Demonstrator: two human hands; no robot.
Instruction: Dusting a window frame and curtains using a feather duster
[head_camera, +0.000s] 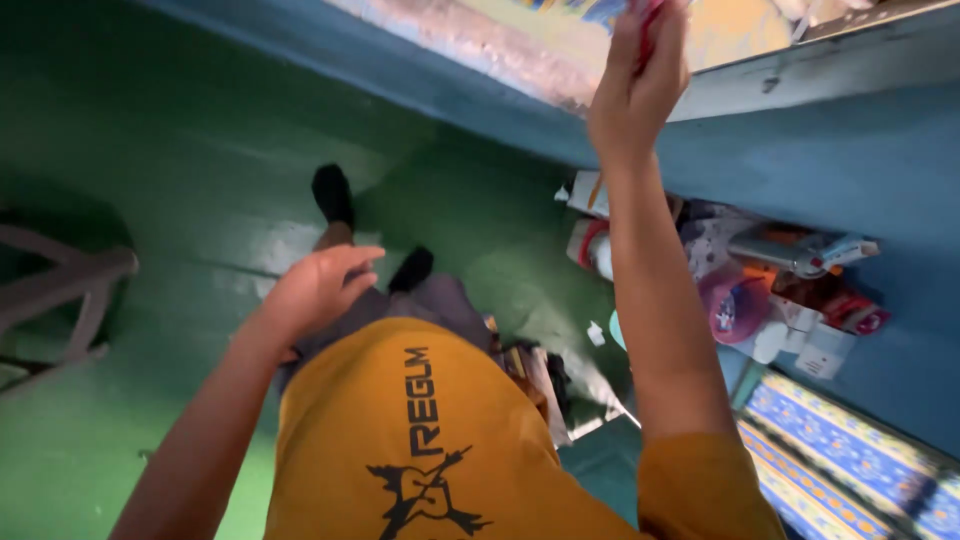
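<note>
A thin red thing (648, 25) sits pinched in the fingers of the right hand (635, 85), raised against the blue shelf edge (800, 90), while the left hand (315, 290) hangs loosely spread and holding nothing over the green floor (200, 200), with white boxes (815, 345), a pink lid (735, 305) and red packets (850, 305) heaped below.

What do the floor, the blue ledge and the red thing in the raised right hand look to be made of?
Floor: hard, green-painted, probably concrete; glossy, with pale reflections. Blue ledge: painted masonry or wood, matte, with scuffed paint at its edge. Red thing gripped by the right hand: mostly hidden by the fingers, so its material cannot be told. The left hand is empty.
</note>
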